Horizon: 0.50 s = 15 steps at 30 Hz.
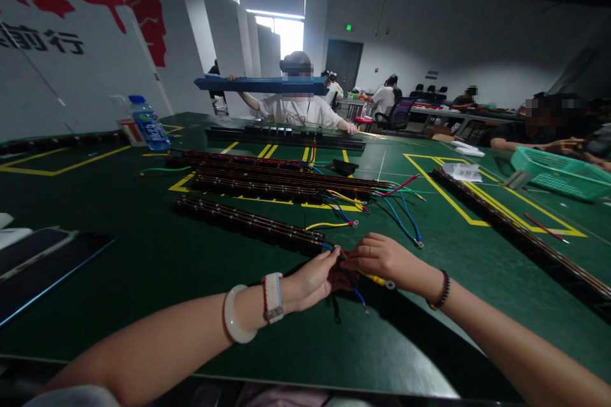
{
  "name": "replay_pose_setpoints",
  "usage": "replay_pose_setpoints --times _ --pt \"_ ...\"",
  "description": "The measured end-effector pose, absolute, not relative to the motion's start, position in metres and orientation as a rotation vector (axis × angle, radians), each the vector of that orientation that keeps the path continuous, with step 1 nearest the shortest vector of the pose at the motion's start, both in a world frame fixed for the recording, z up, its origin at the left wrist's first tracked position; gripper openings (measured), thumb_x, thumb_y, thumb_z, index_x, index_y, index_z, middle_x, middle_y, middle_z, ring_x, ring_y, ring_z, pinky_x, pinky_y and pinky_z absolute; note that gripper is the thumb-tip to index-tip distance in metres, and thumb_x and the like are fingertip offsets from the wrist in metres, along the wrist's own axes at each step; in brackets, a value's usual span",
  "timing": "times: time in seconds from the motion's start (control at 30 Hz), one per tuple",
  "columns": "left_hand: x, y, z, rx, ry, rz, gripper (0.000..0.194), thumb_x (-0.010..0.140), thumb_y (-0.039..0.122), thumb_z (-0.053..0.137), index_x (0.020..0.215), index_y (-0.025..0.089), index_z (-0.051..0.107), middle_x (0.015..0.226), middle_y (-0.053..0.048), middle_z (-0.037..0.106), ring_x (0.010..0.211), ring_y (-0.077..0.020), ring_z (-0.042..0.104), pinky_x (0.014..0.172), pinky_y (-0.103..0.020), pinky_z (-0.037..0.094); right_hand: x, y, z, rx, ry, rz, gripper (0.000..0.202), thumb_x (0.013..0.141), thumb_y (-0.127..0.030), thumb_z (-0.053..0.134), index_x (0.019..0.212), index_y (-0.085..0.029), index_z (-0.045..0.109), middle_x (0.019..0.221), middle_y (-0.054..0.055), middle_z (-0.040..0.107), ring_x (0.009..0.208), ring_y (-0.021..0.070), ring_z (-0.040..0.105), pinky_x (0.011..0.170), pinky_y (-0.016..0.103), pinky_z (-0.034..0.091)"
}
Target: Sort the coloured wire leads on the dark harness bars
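Observation:
My left hand (312, 280) is closed with thumb and fingers around wires at the right end of a long black strip (248, 222) with copper-coloured rods. From the other side, my right hand (384, 257) pinches the same wires close to the left fingertips. A yellow wire (375, 278) with a ring terminal sticks out under my right hand. Below it hangs a blue wire (357, 292) with a metal lug. Another yellow wire (329, 225) with a ring terminal lies just behind the hands. My fingers cover the spot where they meet the wires.
More strips (267, 183) with coloured wires lie behind, within yellow tape. Another long strip (515, 226) runs along the right, near a green basket (563, 172). Tablet-like dark panels (52, 273) and a bottle (149, 124) stand left. Across the table, a person holds a blue bar (260, 85).

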<state>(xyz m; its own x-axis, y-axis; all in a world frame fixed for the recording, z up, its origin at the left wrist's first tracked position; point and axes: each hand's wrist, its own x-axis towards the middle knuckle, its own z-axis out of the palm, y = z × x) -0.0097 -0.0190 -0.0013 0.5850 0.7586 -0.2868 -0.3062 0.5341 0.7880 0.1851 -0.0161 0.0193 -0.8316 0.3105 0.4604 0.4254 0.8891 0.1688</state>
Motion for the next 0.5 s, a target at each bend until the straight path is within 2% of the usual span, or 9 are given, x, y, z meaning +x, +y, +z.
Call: replay_pose_setpoints --times 0.13,0.23,0.33,0.5 --pt "-0.011 -0.024 0.001 0.807 0.690 0.709 0.031 0.096 0.031 0.030 0.096 0.009 0.052 0.075 -0.007 0.058 0.065 -0.0124 0.057 0.067 -0.026 0.044 0.185 0.000 0.021 -0.789 -2.323 0.057 0.027 0.094 -0.033 0.043 0.108 -0.020 0.064 0.099 0.002 0.060 0.092 0.0049 0.054 0.083 0.016 0.041" --pt "-0.013 -0.025 -0.001 0.793 0.709 0.735 0.030 0.094 0.031 0.036 0.091 0.007 0.053 0.074 -0.008 0.058 0.066 -0.0127 0.058 0.067 -0.025 0.044 0.174 0.019 0.026 -0.989 -2.101 0.239 0.032 0.090 -0.040 0.049 0.102 -0.015 0.064 0.096 0.004 0.060 0.085 0.0055 0.055 0.076 0.014 0.043" --pt "-0.013 -0.025 -0.004 0.795 0.701 0.746 0.023 0.091 0.025 0.042 0.087 0.006 0.054 0.076 -0.009 0.058 0.068 -0.0140 0.059 0.068 -0.026 0.044 0.149 0.035 0.034 -1.007 -2.062 0.292 0.034 0.090 -0.041 0.049 0.102 -0.013 0.064 0.094 0.005 0.060 0.079 0.0053 0.054 0.069 0.013 0.040" --pt "-0.014 -0.024 -0.008 0.866 0.650 0.730 0.017 0.085 0.016 0.043 0.085 0.005 0.056 0.079 -0.012 0.061 0.071 -0.0157 0.061 0.071 -0.030 0.046 0.093 0.048 0.039 -0.875 -2.342 0.150 0.027 0.092 -0.034 0.046 0.103 -0.016 0.065 0.095 0.003 0.060 0.085 0.0060 0.054 0.074 0.015 0.038"
